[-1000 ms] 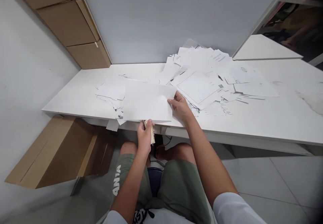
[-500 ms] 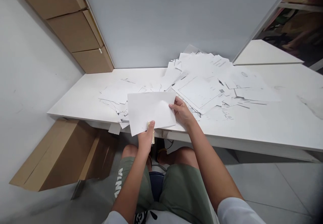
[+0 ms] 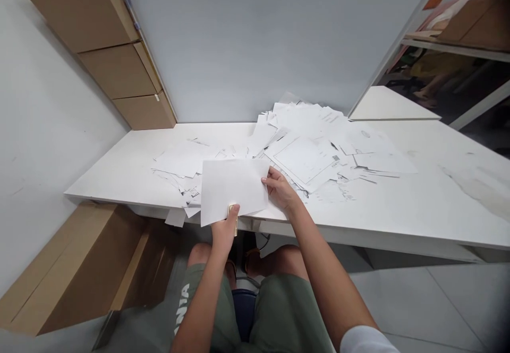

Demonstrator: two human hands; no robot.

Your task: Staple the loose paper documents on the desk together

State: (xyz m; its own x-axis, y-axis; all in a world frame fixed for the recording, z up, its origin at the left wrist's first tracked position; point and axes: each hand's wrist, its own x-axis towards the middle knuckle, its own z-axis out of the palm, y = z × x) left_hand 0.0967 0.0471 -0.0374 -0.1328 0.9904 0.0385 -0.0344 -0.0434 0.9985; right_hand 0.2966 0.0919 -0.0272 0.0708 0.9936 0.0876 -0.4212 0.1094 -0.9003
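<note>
A blank white sheet of paper (image 3: 234, 188) is held up over the front edge of the white table (image 3: 107, 167). My left hand (image 3: 225, 231) grips its lower edge, the thumb pressing a small yellowish object (image 3: 230, 211) against it; what that object is, I cannot make out. At the sheet's right edge, my right hand (image 3: 279, 187) pinches the paper between thumb and fingers. Behind and to the right lies a large loose pile of printed papers (image 3: 306, 156). Smaller, scattered papers (image 3: 179, 157) lie to the left, partly hidden by the sheet.
A whiteboard (image 3: 255, 45) stands behind the table. Cardboard boxes (image 3: 119, 71) are stacked at the back left, and another large box (image 3: 75, 263) sits below the table's left end. Shelves with items (image 3: 470, 50) show at the far right.
The camera view has tilted up and shifted slightly, so the table and papers appear lower. Both hands keep their hold on the sheet, with little change in pose.
</note>
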